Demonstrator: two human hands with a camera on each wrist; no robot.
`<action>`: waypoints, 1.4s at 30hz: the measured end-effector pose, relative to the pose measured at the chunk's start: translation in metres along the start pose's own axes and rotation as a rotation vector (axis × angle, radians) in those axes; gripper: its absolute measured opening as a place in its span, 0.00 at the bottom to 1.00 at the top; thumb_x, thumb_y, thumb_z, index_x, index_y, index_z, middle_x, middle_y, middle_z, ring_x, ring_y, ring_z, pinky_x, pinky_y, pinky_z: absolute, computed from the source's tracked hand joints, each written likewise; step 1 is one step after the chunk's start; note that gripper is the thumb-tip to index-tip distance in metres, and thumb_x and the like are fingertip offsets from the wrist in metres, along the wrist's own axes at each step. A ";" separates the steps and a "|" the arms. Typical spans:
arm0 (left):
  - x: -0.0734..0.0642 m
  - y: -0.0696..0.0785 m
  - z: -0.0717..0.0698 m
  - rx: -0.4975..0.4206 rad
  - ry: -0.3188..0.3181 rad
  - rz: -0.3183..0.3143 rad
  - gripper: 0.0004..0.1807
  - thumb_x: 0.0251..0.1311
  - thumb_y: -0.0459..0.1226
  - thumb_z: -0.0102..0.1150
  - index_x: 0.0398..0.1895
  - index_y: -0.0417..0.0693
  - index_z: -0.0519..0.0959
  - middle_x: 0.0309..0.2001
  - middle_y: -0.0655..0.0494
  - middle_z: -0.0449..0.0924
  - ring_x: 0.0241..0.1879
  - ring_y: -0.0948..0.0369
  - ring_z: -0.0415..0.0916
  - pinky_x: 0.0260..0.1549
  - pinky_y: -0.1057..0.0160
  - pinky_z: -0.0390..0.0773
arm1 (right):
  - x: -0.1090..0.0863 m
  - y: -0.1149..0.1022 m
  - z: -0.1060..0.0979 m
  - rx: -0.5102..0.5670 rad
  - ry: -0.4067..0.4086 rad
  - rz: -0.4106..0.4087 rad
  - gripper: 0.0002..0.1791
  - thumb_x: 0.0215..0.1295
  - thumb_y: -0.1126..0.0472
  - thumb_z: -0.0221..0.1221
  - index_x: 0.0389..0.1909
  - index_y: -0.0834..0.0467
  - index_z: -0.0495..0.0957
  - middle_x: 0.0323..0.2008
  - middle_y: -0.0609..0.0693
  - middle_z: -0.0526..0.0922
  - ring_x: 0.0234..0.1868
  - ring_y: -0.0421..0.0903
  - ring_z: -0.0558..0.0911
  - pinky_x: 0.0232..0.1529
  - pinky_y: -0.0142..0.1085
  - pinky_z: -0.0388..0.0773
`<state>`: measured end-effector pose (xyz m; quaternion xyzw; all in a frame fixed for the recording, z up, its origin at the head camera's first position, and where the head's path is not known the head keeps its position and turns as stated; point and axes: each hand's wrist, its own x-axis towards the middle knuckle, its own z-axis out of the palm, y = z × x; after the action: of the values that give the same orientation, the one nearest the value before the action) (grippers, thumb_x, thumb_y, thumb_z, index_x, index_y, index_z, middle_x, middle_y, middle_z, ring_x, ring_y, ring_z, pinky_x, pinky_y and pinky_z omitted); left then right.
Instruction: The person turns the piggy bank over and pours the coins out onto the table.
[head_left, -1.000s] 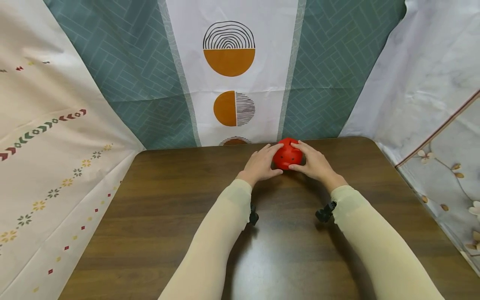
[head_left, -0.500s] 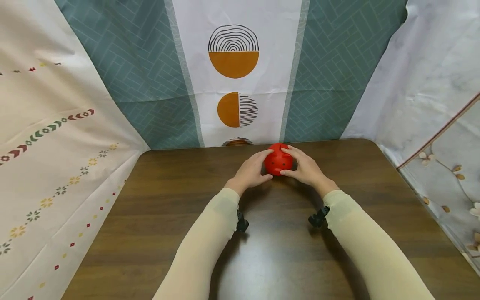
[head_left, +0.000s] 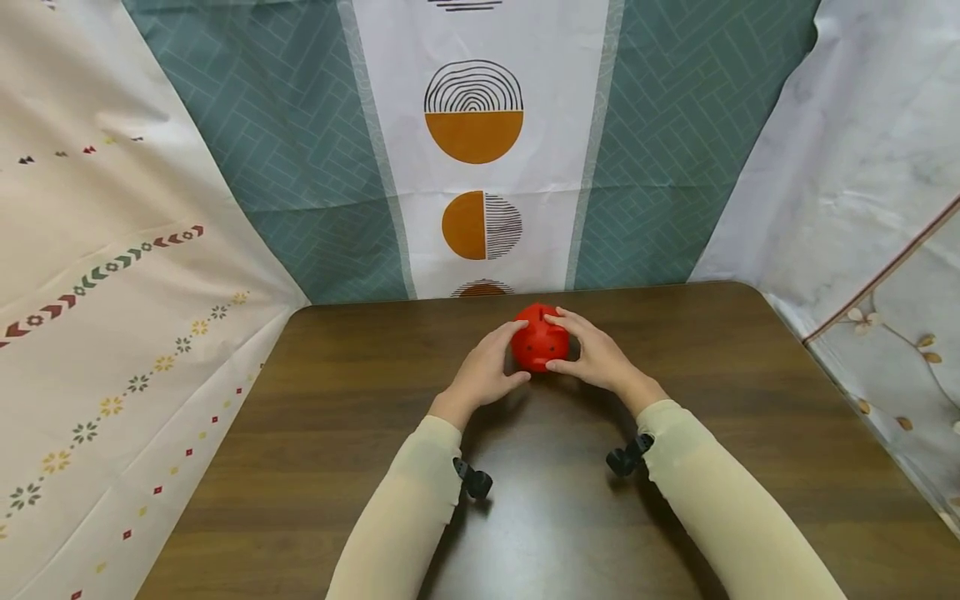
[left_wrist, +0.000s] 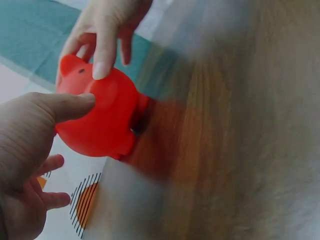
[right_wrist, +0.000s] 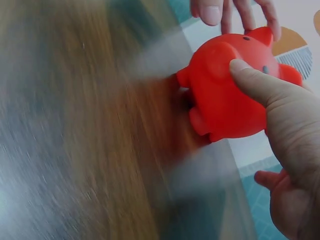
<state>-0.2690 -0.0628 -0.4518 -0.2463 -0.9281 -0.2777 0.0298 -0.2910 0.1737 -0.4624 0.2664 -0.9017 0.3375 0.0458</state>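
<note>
A red piggy bank (head_left: 537,346) with small black eyes, ears and a slot on top faces me near the far edge of the brown wooden table (head_left: 360,400). Its feet seem to be at the tabletop, above a red reflection. My right hand (head_left: 596,354) grips its right side, thumb on the snout and fingers over the top. From the other side, my left hand (head_left: 483,367) curves its fingers round it at the ear; the left thumb (left_wrist: 70,106) stands out in front, seemingly off the surface. Both hands' far fingertips are partly hidden behind the piggy bank (right_wrist: 225,100).
Hanging cloth with orange and striped circles (head_left: 480,225) borders the table's far edge. Patterned cream cloth (head_left: 150,350) lines the left side, pale floral cloth (head_left: 862,208) the right. Small black cameras (head_left: 474,479) are strapped to both wrists.
The piggy bank and both hands have moved together to the left and nearer to me along the table. The head view has shifted slightly. Both hands keep their hold.
</note>
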 end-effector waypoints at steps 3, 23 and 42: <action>-0.011 0.000 0.001 -0.024 0.016 -0.018 0.46 0.52 0.43 0.70 0.73 0.61 0.55 0.72 0.61 0.56 0.69 0.58 0.56 0.64 0.52 0.63 | -0.003 -0.007 0.005 0.038 -0.019 -0.001 0.44 0.53 0.47 0.69 0.71 0.45 0.61 0.74 0.51 0.54 0.71 0.54 0.59 0.62 0.59 0.64; -0.053 -0.002 0.002 -0.028 0.102 0.104 0.41 0.47 0.46 0.75 0.64 0.54 0.64 0.74 0.59 0.54 0.70 0.58 0.56 0.60 0.50 0.68 | -0.035 -0.035 0.025 0.101 -0.047 -0.057 0.43 0.52 0.45 0.70 0.70 0.41 0.63 0.74 0.47 0.55 0.69 0.52 0.63 0.58 0.58 0.69; -0.052 -0.003 0.012 -0.094 0.079 0.160 0.43 0.42 0.44 0.77 0.61 0.54 0.63 0.74 0.63 0.49 0.67 0.59 0.60 0.58 0.53 0.71 | -0.047 -0.038 0.016 0.127 -0.073 -0.082 0.43 0.50 0.50 0.72 0.69 0.42 0.65 0.73 0.46 0.56 0.70 0.52 0.61 0.58 0.54 0.71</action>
<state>-0.2233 -0.0813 -0.4733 -0.3096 -0.8895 -0.3272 0.0768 -0.2292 0.1607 -0.4645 0.3175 -0.8680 0.3817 0.0096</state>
